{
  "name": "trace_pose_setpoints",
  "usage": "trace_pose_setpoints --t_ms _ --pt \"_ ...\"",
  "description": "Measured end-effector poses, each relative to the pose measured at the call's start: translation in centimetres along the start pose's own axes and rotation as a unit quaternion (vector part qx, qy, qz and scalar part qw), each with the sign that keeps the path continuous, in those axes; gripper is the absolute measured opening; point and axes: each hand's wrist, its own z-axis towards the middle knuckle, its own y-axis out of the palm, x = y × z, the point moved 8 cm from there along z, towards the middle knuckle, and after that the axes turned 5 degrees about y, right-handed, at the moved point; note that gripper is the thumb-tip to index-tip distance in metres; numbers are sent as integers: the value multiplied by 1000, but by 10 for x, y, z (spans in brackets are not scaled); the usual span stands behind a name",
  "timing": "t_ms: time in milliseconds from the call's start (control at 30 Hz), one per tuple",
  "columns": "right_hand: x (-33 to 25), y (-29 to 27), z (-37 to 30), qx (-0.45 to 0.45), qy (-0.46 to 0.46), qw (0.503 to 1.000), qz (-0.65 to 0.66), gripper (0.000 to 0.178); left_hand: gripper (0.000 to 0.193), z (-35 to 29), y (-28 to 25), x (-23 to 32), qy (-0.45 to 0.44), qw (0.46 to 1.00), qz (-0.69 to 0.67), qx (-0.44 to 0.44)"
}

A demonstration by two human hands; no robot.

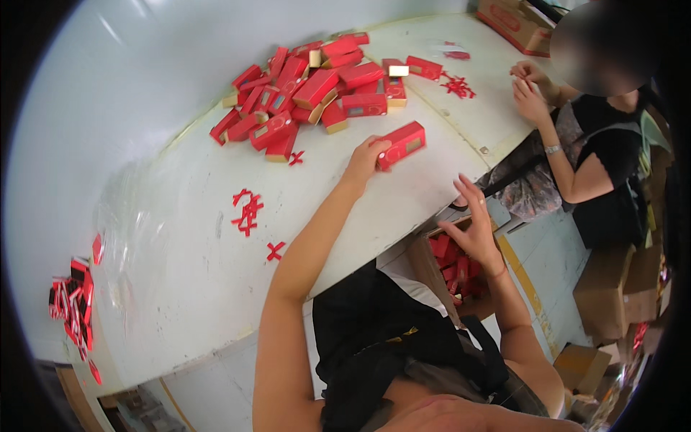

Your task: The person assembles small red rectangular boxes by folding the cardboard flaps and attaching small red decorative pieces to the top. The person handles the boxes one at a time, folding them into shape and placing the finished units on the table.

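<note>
1 red box [405, 145] was pinched at its left end in the left hand [366, 160]. The right hand [475, 225], fingers spread, was beside the table [187, 288]'s near edge. Bare tabletop lay between the left forearm [314, 240] and clustered red crosses [250, 210]; a pile of red boxes [317, 88] lay beyond. The right hand partly hid a carton [430, 272]. Whether the held box touched the tabletop was unclear.

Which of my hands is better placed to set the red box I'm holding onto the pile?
Probably your left hand: it already grips the red box, close to the pile of red boxes. Your right hand looks empty and open, farther from the pile.
</note>
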Motion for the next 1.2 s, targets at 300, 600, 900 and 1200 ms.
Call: trace_pose_setpoints --t_ms 300,600,900,1200 --pt "-81 162 60 -200 25 892 405 63 36 -194 -83 21 -65 986 -17 151" --pt "-111 176 63 -227 -127 959 117 67 16 -241 -118 59 123 865 446 193" --pt "-112 208 55 -303 -126 930 164 63 13 -230 -108 63 130 822 528 166" --pt "-113 207 50 -270 -142 934 186 57 13 -238 -113 51 143 837 457 264"
